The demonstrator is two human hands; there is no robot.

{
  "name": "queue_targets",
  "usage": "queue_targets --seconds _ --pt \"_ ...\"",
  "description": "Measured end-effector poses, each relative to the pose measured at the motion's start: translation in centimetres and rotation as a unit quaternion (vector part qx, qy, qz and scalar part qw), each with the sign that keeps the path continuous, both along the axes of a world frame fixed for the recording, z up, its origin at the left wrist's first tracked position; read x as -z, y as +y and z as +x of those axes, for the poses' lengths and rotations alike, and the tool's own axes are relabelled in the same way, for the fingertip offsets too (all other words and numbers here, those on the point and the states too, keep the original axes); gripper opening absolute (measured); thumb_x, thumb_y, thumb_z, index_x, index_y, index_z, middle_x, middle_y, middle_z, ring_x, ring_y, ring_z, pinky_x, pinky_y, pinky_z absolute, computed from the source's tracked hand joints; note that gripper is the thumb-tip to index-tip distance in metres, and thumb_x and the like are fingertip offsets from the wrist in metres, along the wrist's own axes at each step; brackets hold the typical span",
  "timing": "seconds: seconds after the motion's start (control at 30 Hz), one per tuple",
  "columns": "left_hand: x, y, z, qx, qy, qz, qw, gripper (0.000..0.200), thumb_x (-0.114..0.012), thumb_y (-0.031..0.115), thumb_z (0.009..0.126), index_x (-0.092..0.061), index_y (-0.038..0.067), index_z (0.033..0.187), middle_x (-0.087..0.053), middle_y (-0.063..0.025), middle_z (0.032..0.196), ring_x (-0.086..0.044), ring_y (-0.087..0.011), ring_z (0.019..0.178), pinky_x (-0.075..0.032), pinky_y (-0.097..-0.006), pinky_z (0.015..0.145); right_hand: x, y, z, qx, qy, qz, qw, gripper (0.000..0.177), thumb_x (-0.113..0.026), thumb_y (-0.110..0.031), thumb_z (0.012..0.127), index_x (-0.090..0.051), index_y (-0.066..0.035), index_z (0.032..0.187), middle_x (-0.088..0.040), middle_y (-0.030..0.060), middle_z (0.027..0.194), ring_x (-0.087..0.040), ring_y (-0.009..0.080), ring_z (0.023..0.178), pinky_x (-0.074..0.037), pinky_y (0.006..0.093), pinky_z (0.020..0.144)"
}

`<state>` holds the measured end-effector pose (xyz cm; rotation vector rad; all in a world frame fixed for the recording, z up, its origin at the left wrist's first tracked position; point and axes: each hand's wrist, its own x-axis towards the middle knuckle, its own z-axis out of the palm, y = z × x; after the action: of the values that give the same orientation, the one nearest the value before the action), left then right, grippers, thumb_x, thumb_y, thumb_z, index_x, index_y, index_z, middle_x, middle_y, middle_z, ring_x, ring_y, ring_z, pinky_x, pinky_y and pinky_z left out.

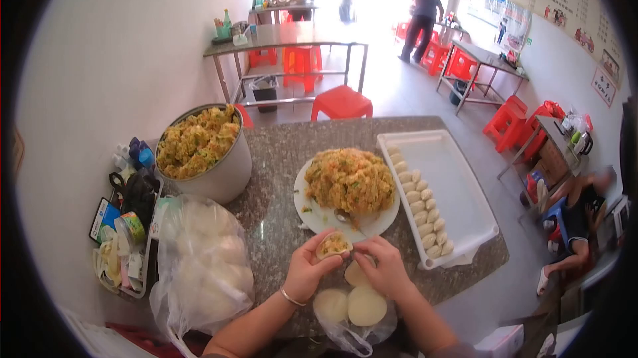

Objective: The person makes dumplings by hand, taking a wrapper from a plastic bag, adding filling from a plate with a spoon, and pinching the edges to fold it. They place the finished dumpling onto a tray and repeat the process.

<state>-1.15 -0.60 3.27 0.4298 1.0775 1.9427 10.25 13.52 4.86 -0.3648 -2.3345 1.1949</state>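
My left hand [310, 262] holds an unsealed dumpling [333, 245], a round wrapper cupped around yellowish filling. At the dumpling's right edge, the fingers of my right hand [382, 262] are pinched together on the dough. Just beyond both hands stands a white plate [311, 224] heaped with filling [350, 180], and a metal spoon [347, 218] rests at its near side. Below the hands, several flat dumpling wrappers [367, 305] lie on a clear plastic bag. On the right, a white tray [458, 185] holds rows of folded dumplings [420, 206] along its left side.
A large pot [229, 172] of filling stands at the table's back left. Before it sits a plastic bag [203, 258] of pale round stacks, beside a basket [147, 271] of odds and ends. Red stools [342, 102], other tables and several people are farther off.
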Motion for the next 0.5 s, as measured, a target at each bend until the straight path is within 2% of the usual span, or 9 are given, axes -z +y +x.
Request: queue_targets --seconds 0.03,0.13,0.2,0.3,0.33,0.4,0.5 --pt "0.2 -0.1 0.3 -0.006 0.051 0.008 0.999 0.056 -0.059 -0.003 0.085 -0.036 -0.001 0.136 -0.056 -0.0116 0.119 -0.06 -0.0172 0.103 -0.049 -0.0253 0.085 0.0 0.1 -0.2 -0.009 0.006 0.015 1.0 0.017 -0.064 -0.008 0.08 -0.065 -0.001 0.095 -0.062 0.0134 0.089 -0.061 0.0293 0.082 -0.048 0.0349 0.074" --pt "0.3 0.1 0.4 -0.028 0.0 0.013 1.0 0.049 -0.058 0.0 0.087 -0.041 -0.001 0.133 -0.059 -0.0111 0.113 -0.061 -0.0166 0.096 -0.052 -0.0271 0.081 0.0 -0.1 -0.5 -0.024 -0.003 -0.006 1.0 0.014 -0.064 -0.008 0.079 -0.065 0.0 0.091 -0.063 0.0135 0.086 -0.061 0.0287 0.082 -0.048 0.035 0.073" --pt "0.3 -0.1 0.2 -0.018 0.048 0.0 0.999 0.045 -0.056 0.004 0.089 -0.042 0.001 0.132 -0.058 -0.0096 0.115 -0.06 -0.0139 0.097 -0.052 -0.0256 0.077 -0.1 -0.3 -0.6 -0.033 -0.005 -0.034 0.999 0.016 -0.066 -0.007 0.078 -0.066 -0.001 0.092 -0.063 0.0127 0.087 -0.061 0.0269 0.082 -0.047 0.033 0.074" --pt "1.0 0.0 0.4 -0.045 0.131 0.022 0.99 0.044 -0.062 0.002 0.085 -0.047 0.001 0.127 -0.058 -0.0079 0.116 -0.056 -0.015 0.104 -0.05 -0.0261 0.081 -0.5 -0.6 -0.6 -0.027 -0.006 -0.094 0.995 0.018 -0.068 -0.007 0.076 -0.066 -0.001 0.093 -0.064 0.0091 0.086 -0.061 0.0202 0.081 -0.047 0.0307 0.073" --pt "1.0 0.1 0.6 -0.044 0.124 0.016 0.991 0.044 -0.062 0.002 0.085 -0.047 0.001 0.127 -0.058 -0.0079 0.116 -0.056 -0.015 0.104 -0.05 -0.0261 0.081 -0.2 -0.7 -0.6 -0.026 -0.013 -0.099 0.995 0.018 -0.068 -0.007 0.076 -0.066 -0.001 0.093 -0.064 0.0091 0.086 -0.061 0.0202 0.081 -0.047 0.0307 0.073" --pt "0.8 0.4 1.0 -0.119 0.254 0.029 0.959 0.044 -0.065 -0.001 0.082 -0.051 0.0 0.124 -0.057 -0.0094 0.117 -0.056 -0.0162 0.105 -0.049 -0.0274 0.086 0.4 -0.7 -0.8 -0.018 0.02 -0.16 0.987 0.018 -0.068 -0.007 0.077 -0.067 0.0 0.094 -0.064 0.0077 0.087 -0.061 0.0164 0.081 -0.047 0.0292 0.073" --pt "1.2 0.2 1.0 -0.128 0.274 0.021 0.953 0.043 -0.066 -0.003 0.08 -0.053 -0.001 0.121 -0.057 -0.0115 0.118 -0.057 -0.0171 0.104 -0.049 -0.0285 0.088 0.6 -0.8 -0.8 -0.008 0.049 -0.195 0.98 0.018 -0.068 -0.007 0.078 -0.067 0.0 0.095 -0.064 0.0071 0.088 -0.061 0.0141 0.081 -0.048 0.0272 0.073"
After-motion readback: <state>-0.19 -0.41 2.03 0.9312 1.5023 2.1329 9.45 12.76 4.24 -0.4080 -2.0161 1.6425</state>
